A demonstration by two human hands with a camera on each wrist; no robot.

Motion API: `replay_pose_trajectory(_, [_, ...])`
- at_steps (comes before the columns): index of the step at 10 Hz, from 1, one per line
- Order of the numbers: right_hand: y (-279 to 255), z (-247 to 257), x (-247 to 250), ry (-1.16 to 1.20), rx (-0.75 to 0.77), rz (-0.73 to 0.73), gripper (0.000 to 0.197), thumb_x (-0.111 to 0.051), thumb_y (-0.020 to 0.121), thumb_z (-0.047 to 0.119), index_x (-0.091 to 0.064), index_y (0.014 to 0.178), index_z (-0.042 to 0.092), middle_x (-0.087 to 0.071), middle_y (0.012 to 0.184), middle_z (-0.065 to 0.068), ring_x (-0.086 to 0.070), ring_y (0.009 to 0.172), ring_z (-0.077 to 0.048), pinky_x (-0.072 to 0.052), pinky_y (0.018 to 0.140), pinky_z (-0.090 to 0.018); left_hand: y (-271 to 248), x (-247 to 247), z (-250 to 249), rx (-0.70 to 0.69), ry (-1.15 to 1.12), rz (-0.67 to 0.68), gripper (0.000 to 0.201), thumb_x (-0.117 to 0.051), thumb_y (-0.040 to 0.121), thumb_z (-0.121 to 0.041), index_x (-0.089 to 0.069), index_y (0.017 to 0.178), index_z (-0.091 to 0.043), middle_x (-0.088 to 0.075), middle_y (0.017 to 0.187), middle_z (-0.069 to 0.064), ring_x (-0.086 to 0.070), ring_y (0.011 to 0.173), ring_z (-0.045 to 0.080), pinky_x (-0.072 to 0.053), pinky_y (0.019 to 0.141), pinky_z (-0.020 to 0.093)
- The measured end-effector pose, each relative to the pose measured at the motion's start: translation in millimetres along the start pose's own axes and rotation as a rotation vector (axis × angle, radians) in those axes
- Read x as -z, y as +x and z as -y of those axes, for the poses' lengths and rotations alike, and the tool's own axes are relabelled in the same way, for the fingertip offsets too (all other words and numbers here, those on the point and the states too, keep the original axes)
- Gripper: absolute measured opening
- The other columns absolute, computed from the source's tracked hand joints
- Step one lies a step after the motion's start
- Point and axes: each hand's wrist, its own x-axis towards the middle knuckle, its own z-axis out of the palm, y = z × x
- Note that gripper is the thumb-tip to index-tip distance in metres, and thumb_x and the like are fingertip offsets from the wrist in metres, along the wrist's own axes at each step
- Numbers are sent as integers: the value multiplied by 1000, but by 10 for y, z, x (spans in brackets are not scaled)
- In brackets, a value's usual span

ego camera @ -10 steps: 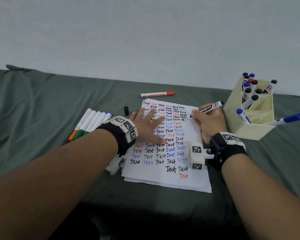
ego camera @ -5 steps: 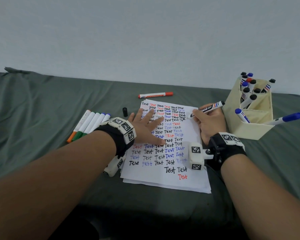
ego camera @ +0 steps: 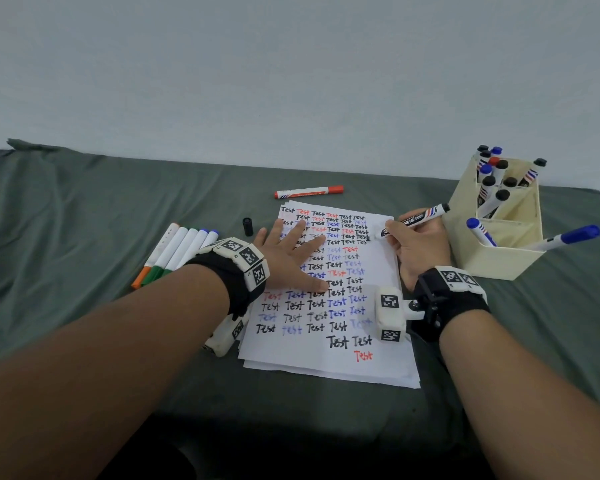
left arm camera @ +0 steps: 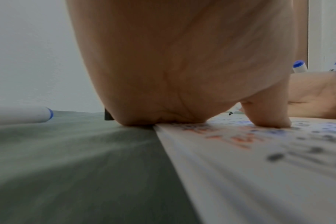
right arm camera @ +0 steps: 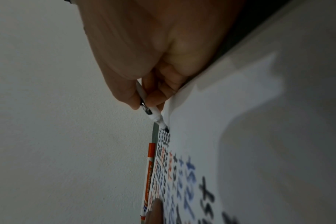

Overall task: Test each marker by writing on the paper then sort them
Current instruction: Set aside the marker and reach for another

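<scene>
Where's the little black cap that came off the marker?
In the head view the black cap stands on the green cloth, just left of the paper, between the row of markers and the left hand.

Left hand (left arm camera: pixel 182 68) presses flat on paper (left arm camera: pixel 259 166).

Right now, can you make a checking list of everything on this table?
Surface: green cloth, wrinkled.
Job's things: paper covered in "Test" words; black marker uncapped, tip at the paper; cream holder full of markers; row of markers on the left.
Clutter: red marker and black cap lie beyond the paper.
Grippers: left hand flat, pressing the paper; right hand grips the black marker.
Cables: nothing seen.
Surroundings: plain pale wall.
</scene>
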Motion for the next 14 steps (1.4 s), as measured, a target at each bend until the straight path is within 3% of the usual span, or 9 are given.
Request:
replay_pose_trajectory(3, [22,-16,6,6,5,4,20,-79,64,25,-63,70,36,-66,68,4,-63,66,-17,-55,72,-35,-8,6,-12,0,3,-2,101,-35,74,-93,18,150,-51,36,158,-9,34,145,29,14,119,55])
replay_pose_trajectory(4, [12,-14,-12,62,8,-22,25,-74,72,11,-61,72,33,-64,65,8,-62,64,-14,-52,72,-34,5,-4,-8,-2,-1,-6,101,-35,74,-93,18,150,-52,36,158,-9,35,145,29,14,119,55])
replay_pose_trajectory(5, [-20,16,-16,161,-16,-39,23,-75,83,1,-60,84,19,-66,72,0,-64,68,-17,-54,74,-34,18,-12,6,-3,-6,-6,102,-35,73,-93,18,149,-53,36,158,-10,35,144,29,15,119,55])
replay_pose_trajectory(6, [-125,88,-24,245,-39,-11,20,-76,87,0,-62,88,16,-69,79,-5,-68,73,-20,-56,74,-32,27,-19,13,-3,-7,-10,102,-36,72,-94,18,149,-54,36,158,-11,35,145,29,15,119,55])
replay_pose_trajectory(10, [-505,93,42,451,-95,173,18,-79,70,3,-72,77,17,-66,69,-8,-55,54,-14,-47,52,-20,36,-22,16,-10,5,-35,101,-37,74,-92,16,150,-52,32,160,-9,32,146,29,11,120,55])
replay_pose_trajectory(11, [-506,81,45,362,-82,217,17,-79,74,3,-70,84,13,-65,68,-10,-55,52,-18,-43,48,-23,32,-21,10,-30,47,-93,101,-37,75,-91,10,153,-49,26,163,-4,30,147,28,14,120,52])
replay_pose_trajectory(12, [-500,79,62,397,-105,215,9,-69,89,-1,-74,87,6,-65,67,-12,-62,54,-22,-49,48,-24,16,4,15,-80,67,-252,99,-37,76,-90,-1,156,-44,14,166,1,25,149,30,15,117,47])
replay_pose_trajectory(13, [-489,85,76,427,-121,221,11,-64,92,-3,-74,94,1,-69,73,-18,-66,55,-24,-53,50,-23,-20,62,132,-102,33,-466,81,-44,85,-78,-22,154,-41,-7,167,1,8,153,26,4,121,45])
replay_pose_trajectory(14, [-492,89,59,415,-108,228,14,-66,90,-7,-73,96,3,-72,80,-22,-67,55,-24,-53,50,-23,-72,110,350,-29,98,-572,60,-53,90,-63,-41,145,-42,-26,162,-1,-14,151,23,-14,123,47])
